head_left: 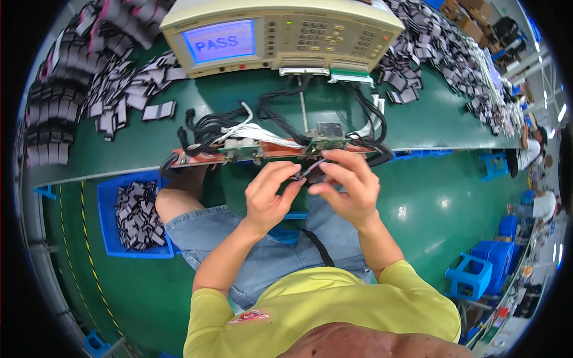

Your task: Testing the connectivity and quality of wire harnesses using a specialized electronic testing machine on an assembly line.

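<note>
A short grey ribbon cable point(312, 169) with dark ends is held up just in front of the test fixture. My left hand point(270, 192) pinches its left end between thumb and fingers. Curled over the other end is my right hand point(353, 184), its fingertips at the cable; the exact grip there is partly hidden. Just beyond my fingers, at the table's front edge, stands the fixture's green circuit board with a socket block point(327, 135). Another connector board point(242, 149) sits left of it on the same orange-brown strip point(277, 149).
A beige bench tester point(280, 37) with a lit screen stands behind, joined by black and white cables point(215, 128). Heaps of ribbon cables lie left point(134, 89) and right point(427, 48) on the green table point(224, 89). A blue bin point(110, 232) of cables stands lower left; blue stools point(468, 277) stand right.
</note>
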A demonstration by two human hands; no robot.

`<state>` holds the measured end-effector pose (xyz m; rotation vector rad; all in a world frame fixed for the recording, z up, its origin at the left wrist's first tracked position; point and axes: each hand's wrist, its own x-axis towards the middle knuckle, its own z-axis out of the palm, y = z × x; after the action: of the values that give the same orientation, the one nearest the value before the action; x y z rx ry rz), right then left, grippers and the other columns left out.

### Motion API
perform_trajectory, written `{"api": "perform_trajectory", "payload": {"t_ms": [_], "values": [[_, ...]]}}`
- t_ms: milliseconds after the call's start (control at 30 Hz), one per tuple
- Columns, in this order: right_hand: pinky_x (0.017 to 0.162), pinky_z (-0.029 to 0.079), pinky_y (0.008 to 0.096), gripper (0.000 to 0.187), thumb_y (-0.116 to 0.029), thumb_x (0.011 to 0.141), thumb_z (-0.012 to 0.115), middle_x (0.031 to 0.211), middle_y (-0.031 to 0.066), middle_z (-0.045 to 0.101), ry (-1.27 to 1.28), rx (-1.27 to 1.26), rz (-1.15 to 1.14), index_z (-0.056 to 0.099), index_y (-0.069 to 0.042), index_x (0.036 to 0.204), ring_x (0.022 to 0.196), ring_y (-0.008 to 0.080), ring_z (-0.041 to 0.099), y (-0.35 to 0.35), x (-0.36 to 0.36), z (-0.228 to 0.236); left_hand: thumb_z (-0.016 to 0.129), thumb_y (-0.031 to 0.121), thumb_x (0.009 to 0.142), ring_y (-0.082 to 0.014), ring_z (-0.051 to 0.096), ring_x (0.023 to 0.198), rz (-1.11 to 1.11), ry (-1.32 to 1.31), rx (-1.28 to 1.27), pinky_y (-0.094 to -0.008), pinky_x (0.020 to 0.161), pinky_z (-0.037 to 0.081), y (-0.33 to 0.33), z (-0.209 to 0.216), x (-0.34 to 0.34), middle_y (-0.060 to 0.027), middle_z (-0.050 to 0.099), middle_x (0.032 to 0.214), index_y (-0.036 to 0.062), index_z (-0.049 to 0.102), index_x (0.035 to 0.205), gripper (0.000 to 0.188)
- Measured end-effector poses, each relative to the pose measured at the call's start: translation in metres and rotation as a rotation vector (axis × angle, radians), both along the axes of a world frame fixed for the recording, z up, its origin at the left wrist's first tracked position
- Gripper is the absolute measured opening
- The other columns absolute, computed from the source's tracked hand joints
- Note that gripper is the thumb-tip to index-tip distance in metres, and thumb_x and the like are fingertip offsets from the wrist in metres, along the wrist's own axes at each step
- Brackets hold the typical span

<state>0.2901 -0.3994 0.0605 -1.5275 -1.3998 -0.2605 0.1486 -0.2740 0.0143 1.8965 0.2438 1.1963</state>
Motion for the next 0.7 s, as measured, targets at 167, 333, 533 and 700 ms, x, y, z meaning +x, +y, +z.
{"api": "perform_trajectory", "payload": {"t_ms": [167, 333, 533, 700], "values": [[0.059, 0.057, 0.0307, 0.038, -0.026, 0.076, 0.091, 0.11, 0.0097, 0.071, -0.169, -0.18, -0.009, 0.074, -0.005, 0.103, 0.073, 0.0189, 0.071, 0.005, 0.002, 0.008, 0.081, -0.011, 0.076, -0.0302, 0.072, 0.088, 0.013, -0.029, -0.01, -0.0357, 0.074, 0.06, -0.001, 0.003, 0.0, -0.0153, 0.072, 0.1, 0.0001, 0.072, 0.112, 0.038], [0.053, 0.053, 0.0281, 0.037, -0.02, 0.076, 0.093, 0.097, 0.008, 0.07, -0.144, -0.094, 0.004, 0.073, -0.003, 0.103, 0.063, 0.0162, 0.064, 0.01, -0.006, 0.004, 0.081, -0.011, 0.077, -0.029, 0.072, 0.087, -0.034, -0.019, -0.01, -0.0352, 0.072, 0.059, 0.001, 0.002, -0.001, -0.0147, 0.072, 0.1, 0.0003, 0.072, 0.111, 0.038], [0.051, 0.05, 0.0333, 0.026, -0.017, 0.079, 0.089, 0.082, 0.0051, 0.065, -0.092, -0.195, -0.055, 0.072, -0.007, 0.094, 0.06, 0.0223, 0.065, 0.003, -0.012, 0.002, 0.082, -0.009, 0.079, -0.0266, 0.072, 0.081, -0.097, -0.032, -0.053, -0.0335, 0.069, 0.058, -0.004, -0.001, 0.004, -0.0137, 0.072, 0.097, 0.0004, 0.071, 0.112, 0.036], [0.047, 0.042, 0.0284, 0.017, -0.003, 0.083, 0.086, 0.076, 0.0063, 0.061, -0.013, -0.076, -0.166, 0.072, 0.0, 0.093, 0.054, 0.0149, 0.054, 0.011, -0.016, 0.001, 0.083, -0.006, 0.08, -0.0235, 0.072, 0.077, -0.035, 0.026, -0.057, -0.0317, 0.069, 0.059, -0.002, 0.003, 0.02, -0.0119, 0.072, 0.095, -0.0006, 0.07, 0.107, 0.031]]}}
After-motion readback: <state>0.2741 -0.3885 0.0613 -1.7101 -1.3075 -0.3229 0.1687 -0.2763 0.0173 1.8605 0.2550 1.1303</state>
